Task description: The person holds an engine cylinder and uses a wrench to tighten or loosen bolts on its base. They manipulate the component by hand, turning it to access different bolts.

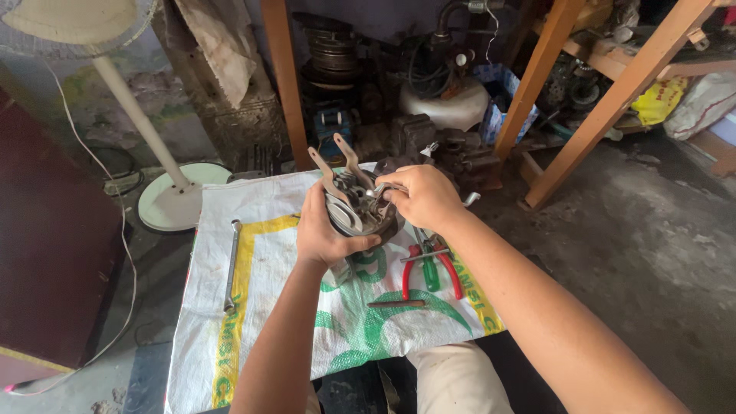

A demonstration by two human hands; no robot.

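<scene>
Round metal motor part (359, 211) in L hand (326, 234), R hand (422, 195) on top.

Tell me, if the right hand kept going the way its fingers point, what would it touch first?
The right hand points left into the metal part that the left hand holds; its fingertips already seem to touch it.

I see the white woven sack (268, 307) under my work printed with yellow bands and green swirls, the pliers (429, 268) with red handles beside a green-handled screwdriver (432, 273), a dull grey wrench (231, 264), and a cream fan base (176, 201).
</scene>
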